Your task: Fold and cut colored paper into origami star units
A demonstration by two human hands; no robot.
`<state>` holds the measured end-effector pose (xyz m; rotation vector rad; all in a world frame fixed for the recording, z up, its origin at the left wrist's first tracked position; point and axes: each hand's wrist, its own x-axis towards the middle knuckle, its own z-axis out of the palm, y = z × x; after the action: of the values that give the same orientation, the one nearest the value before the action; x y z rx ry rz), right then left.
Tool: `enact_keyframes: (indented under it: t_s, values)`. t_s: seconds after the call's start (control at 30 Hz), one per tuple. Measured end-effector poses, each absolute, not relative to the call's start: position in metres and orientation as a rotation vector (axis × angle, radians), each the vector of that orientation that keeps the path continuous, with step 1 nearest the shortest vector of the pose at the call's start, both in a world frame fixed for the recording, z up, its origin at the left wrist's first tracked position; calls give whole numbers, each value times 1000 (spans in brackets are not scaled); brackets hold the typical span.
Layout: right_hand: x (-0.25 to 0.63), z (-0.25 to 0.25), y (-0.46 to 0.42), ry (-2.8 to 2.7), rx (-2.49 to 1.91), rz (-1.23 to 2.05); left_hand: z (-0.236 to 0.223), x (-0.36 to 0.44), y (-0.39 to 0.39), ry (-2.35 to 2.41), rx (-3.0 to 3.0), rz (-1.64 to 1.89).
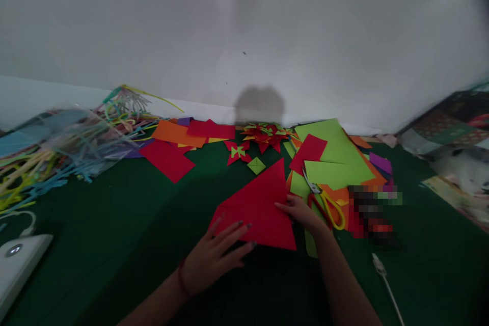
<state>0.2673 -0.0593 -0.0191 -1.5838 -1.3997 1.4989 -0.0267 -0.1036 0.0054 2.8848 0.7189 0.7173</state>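
Observation:
A large red paper triangle (262,198) lies flat on the dark green surface (114,244) in front of me. My left hand (216,257) rests on its lower left part, fingers spread and pressing flat. My right hand (301,213) touches the triangle's right edge with its fingertips, fingers stretched out. Just right of that hand lie scissors (328,206) with yellow and red handles on a pile of green and orange sheets (336,163).
Folded red-and-green paper stars (263,136) and a small pinwheel (238,153) sit near the wall. Red and orange sheets (175,145) lie left of them. A clear bag of coloured strips (57,147) fills the far left. A white device (19,262) and a white cable (385,277) lie near the edges.

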Motion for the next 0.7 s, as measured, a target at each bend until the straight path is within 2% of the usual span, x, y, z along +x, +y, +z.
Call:
enact_keyframes:
  t_s: [0.17, 0.37, 0.57, 0.7]
  values:
    - [275, 12, -61, -1509, -1477, 1536, 7, -11, -55, 1390, 1919, 810]
    - [280, 45, -60, -1623, -1427, 1515, 5, -4, -21, 810, 1330, 160]
    - [279, 47, -59, -1646, -1510, 1499, 4, 7, -28, 654, 1134, 81]
    - [293, 37, -69, -1753, -1766, 1120, -3, 10, -26, 669, 1251, -15]
